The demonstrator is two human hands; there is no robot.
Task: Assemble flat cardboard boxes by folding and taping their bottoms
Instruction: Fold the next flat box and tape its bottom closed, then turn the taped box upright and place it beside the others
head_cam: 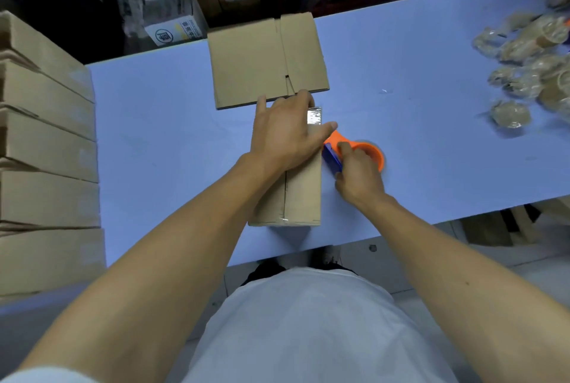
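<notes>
A folded-up cardboard box (pixel 300 197) stands on the blue table (pixel 431 141) in front of me, bottom flaps up, with clear tape along the seam and over its far edge. My left hand (pixel 287 129) presses flat on the box top, fingers spread, thumb toward the right edge. My right hand (pixel 357 172) grips an orange tape dispenser (pixel 361 151) with a blue blade guard, held against the box's right side. A flat cardboard box (pixel 265 58) lies just beyond, at the table's far edge.
A tall stack of assembled boxes (pixel 46 151) stands at the left table edge. Several tape rolls in clear wrap (pixel 530 67) lie at the far right. Cartons and clutter (pixel 175 15) fill the floor beyond the table. My white shirt is below.
</notes>
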